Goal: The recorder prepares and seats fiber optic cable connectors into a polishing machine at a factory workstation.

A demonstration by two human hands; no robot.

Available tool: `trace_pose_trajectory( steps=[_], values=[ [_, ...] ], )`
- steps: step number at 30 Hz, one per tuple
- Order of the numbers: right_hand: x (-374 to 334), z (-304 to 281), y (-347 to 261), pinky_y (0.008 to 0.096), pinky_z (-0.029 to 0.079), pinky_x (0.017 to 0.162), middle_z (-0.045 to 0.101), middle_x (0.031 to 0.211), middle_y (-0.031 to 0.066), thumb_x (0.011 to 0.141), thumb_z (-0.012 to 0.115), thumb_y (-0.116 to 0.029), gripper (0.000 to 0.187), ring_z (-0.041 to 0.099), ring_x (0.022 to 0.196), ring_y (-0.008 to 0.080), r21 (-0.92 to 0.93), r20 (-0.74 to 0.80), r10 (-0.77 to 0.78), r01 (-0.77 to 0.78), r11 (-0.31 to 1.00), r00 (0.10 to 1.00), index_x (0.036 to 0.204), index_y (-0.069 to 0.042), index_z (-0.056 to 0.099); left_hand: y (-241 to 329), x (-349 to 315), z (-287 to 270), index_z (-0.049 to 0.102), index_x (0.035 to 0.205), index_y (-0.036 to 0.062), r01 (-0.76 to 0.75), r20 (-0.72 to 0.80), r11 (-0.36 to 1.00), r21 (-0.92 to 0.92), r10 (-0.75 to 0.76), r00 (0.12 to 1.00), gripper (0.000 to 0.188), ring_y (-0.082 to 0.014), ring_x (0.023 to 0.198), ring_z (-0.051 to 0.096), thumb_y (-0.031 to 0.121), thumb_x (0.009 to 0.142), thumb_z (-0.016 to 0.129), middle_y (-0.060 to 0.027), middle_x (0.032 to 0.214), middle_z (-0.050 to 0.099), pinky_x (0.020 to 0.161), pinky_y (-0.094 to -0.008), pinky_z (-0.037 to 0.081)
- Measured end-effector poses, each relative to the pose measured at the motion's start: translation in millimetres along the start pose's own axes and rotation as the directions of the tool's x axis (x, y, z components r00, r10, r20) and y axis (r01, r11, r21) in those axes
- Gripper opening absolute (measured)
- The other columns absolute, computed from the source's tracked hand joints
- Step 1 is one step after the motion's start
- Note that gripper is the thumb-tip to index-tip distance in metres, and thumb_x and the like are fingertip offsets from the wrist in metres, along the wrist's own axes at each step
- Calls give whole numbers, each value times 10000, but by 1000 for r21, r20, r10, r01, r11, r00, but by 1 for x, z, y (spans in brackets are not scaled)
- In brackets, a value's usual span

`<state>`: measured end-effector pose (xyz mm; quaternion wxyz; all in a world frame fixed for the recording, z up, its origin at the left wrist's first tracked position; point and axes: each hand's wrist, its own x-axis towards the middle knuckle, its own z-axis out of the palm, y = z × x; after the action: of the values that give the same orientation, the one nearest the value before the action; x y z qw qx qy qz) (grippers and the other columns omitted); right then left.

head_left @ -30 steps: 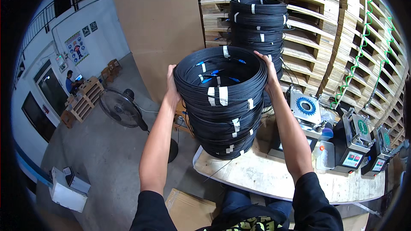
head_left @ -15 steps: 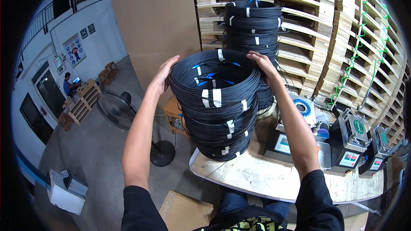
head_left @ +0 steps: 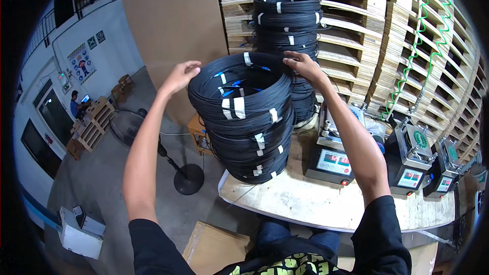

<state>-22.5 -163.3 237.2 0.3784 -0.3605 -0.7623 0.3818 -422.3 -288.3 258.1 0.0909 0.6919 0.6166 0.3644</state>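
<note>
A tall stack of black cable coils (head_left: 254, 137) stands on the wooden worktable (head_left: 326, 203), bound with white tape, with blue connectors (head_left: 232, 89) showing inside the top coil. My left hand (head_left: 179, 77) is just left of the top coil's rim, fingers outstretched and holding nothing. At the rim's far right, my right hand (head_left: 305, 66) has its fingers apart and slightly bent; its fingertips are over or touching the edge, I cannot tell which. Behind, a second stack of black cable coils (head_left: 288, 23) rises, partly hidden by the front stack.
Bench machines with small displays (head_left: 331, 163) line the right side of the table. Wooden pallets (head_left: 351, 35) stack up behind. A pedestal fan (head_left: 188, 178) stands on the floor at left, near a wooden stool (head_left: 198, 130). A person (head_left: 75, 104) sits farther off. Cardboard (head_left: 216, 249) lies below.
Both hands have loosened from the sides of the top coil. My left hand has come away from it, and my right has drawn up at the rim. The view has shifted slightly.
</note>
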Motion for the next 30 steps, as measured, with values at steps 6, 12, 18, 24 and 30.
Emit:
trace_pose_trajectory(
  steps=[6,12,18,24,30],
  values=[
    [-78,-67,-17,328,534,896,679,1182,96,1014,593,-269,451,631,1102,175,-87,8,-108,108,990,994,1435,-110,553,141,11,24,656,1275,12,-322,184,947,-4,317,930,324,-197,1066,677,159,990,610,-142,1170,714,936,-346,531],
    [-178,-137,0,280,578,740,717,979,81,970,556,-98,357,686,859,127,76,-117,-170,180,981,978,1309,-25,637,264,24,114,676,1219,1,-351,575,905,-241,424,699,293,-116,909,641,187,1003,611,-61,1040,699,859,-290,533],
    [-345,-257,36,244,566,712,711,924,50,993,574,-124,313,677,782,99,-7,-295,3,-5,1000,955,1276,-7,640,370,68,276,674,1236,22,-346,730,853,-389,515,449,319,-97,868,650,227,994,637,-46,1026,712,761,-250,521],
    [-487,-353,101,230,547,638,718,903,64,1010,576,-148,294,681,723,96,67,-520,239,-240,969,820,1267,-23,648,480,53,442,641,1314,42,-455,783,721,-522,617,79,388,-127,914,670,290,1019,603,-75,1071,716,828,-299,547],
    [-578,-414,112,218,529,631,719,943,66,1000,537,-126,303,684,748,102,248,-668,493,-458,853,557,1264,-10,628,558,60,505,637,1333,88,-373,753,687,-623,656,-51,380,-127,944,664,304,1023,596,-71,1079,711,833,-297,541]
  ],
)
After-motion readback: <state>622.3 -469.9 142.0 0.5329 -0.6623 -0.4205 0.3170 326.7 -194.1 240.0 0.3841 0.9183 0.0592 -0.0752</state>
